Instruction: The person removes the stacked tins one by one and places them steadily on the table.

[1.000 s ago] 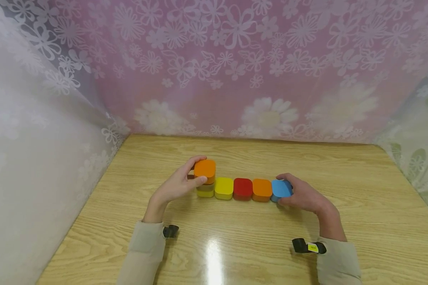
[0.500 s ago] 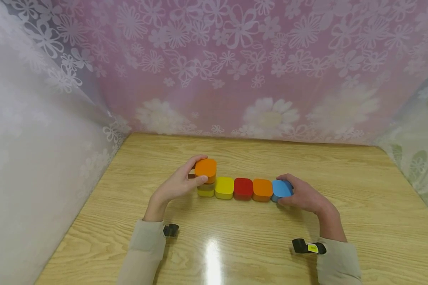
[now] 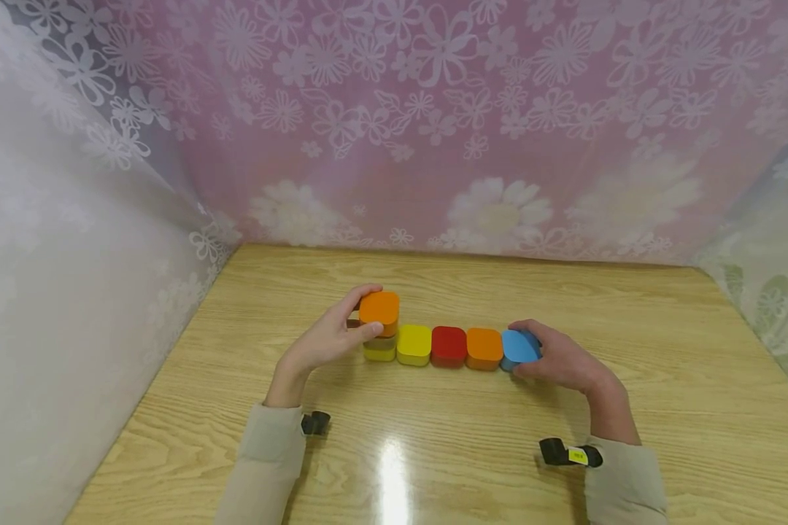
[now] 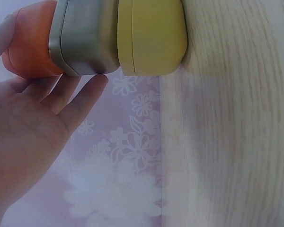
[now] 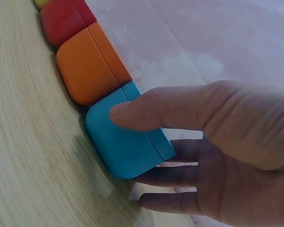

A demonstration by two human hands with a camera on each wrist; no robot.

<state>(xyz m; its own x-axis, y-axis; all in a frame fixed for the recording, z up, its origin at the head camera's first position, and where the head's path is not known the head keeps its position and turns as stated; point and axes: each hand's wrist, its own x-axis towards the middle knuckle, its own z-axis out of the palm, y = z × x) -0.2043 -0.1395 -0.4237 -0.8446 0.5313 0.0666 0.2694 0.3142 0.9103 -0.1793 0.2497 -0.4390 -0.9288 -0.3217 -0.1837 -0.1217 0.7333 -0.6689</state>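
My left hand (image 3: 318, 339) grips an orange rounded box (image 3: 379, 308) at the top of a stack, thumb in front and fingers behind. Under it, in the left wrist view, sit a grey-olive box (image 4: 87, 38) and a lidded yellow box (image 4: 154, 38). To the right of the stack, a yellow box (image 3: 414, 344), a red box (image 3: 449, 345) and a second orange box (image 3: 483, 348) form a row. A blue box (image 3: 519, 347) ends it, held by my right hand (image 3: 568, 362). Its thumb presses the near side in the right wrist view, with the other fingers partly hidden behind.
The boxes stand on a wood-grain table (image 3: 433, 423). A pink floral curtain (image 3: 407, 160) hangs along the back edge, with pale sheets (image 3: 72, 292) at the sides. Black wrist cameras (image 3: 553, 452) are strapped above both hands.
Both hands keep their hold on the boxes. The stack and the row stay in place; the head view shifts only very slightly.
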